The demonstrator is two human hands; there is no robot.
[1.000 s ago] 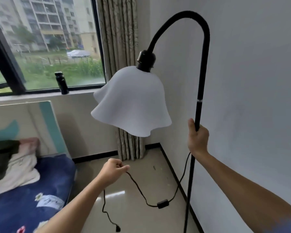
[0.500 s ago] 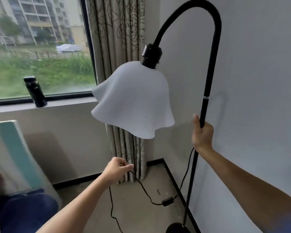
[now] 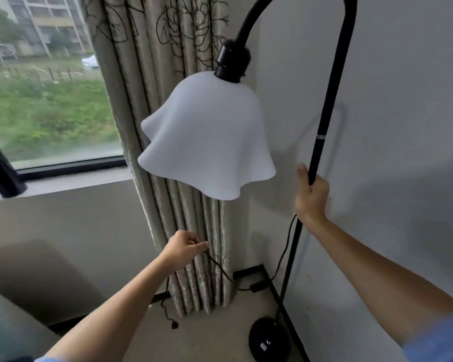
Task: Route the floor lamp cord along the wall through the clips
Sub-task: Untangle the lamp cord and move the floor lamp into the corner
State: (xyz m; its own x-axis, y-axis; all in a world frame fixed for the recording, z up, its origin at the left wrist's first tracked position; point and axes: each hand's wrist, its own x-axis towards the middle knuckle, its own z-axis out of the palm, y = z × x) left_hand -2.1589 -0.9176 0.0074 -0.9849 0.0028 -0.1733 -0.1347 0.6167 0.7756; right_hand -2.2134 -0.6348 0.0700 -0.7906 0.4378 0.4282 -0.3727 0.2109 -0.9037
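A black floor lamp with a curved pole [image 3: 322, 121] and a white wavy shade [image 3: 207, 142] stands in the room corner on a round black base [image 3: 268, 338]. My right hand [image 3: 311, 194] grips the pole at mid height. My left hand [image 3: 182, 248] pinches the thin black cord [image 3: 220, 269] in front of the curtain. From that hand the cord runs down to an inline switch [image 3: 256, 286] near the skirting, then up to the pole. Its plug [image 3: 174, 324] dangles just above the floor. No wall clips show.
A patterned beige curtain [image 3: 168, 74] hangs in the corner behind the shade. A black bottle [image 3: 0, 173] stands on the window sill at left. A white wall [image 3: 403, 126] runs along the right, with a black skirting board [image 3: 277, 291] at its foot.
The view has closed in on the corner, and the bed has left the frame. The lamp now stands nearer the curtain. Both hands keep their grips.
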